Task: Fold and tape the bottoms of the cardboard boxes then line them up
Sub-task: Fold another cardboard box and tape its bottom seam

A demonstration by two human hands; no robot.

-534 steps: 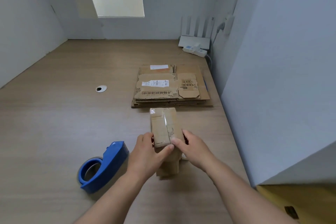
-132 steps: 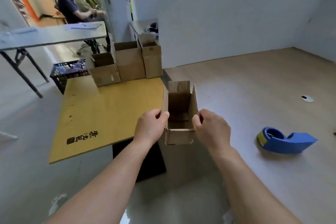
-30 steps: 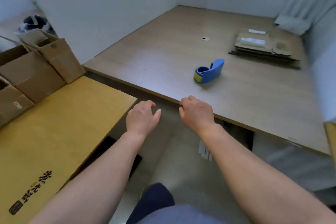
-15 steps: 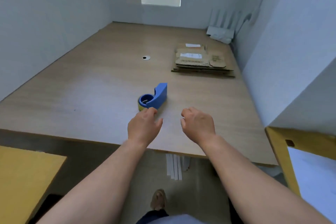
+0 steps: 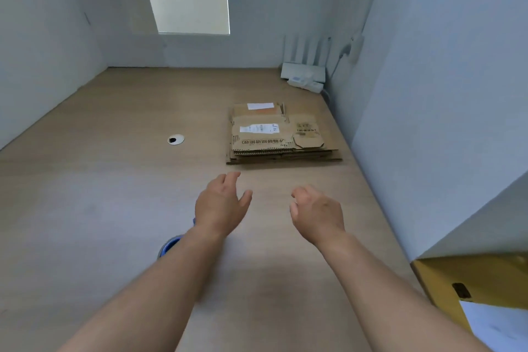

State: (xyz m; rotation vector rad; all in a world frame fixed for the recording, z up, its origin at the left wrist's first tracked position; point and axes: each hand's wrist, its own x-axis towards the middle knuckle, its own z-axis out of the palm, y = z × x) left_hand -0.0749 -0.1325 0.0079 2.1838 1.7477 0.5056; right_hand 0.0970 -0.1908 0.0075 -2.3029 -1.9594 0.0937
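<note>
Half a second earlier the hands had hung near the desk's front edge. Now both had advanced over the pale wood-grain desk (image 5: pixel 114 180) toward the stack of flattened brown cardboard boxes (image 5: pixel 280 134), which lay by the right-hand wall, a little beyond the fingertips. The left hand (image 5: pixel 221 206) was spread wide and the right hand (image 5: pixel 317 211) loosely curled, neither holding anything. This looked like the reach for the next blank to fold. The blue plastic tape dispenser (image 5: pixel 171 247) was almost wholly hidden beneath the left forearm, and the finished, lined-up boxes were out of view.

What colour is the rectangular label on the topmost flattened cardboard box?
The label is white, head view.
</note>
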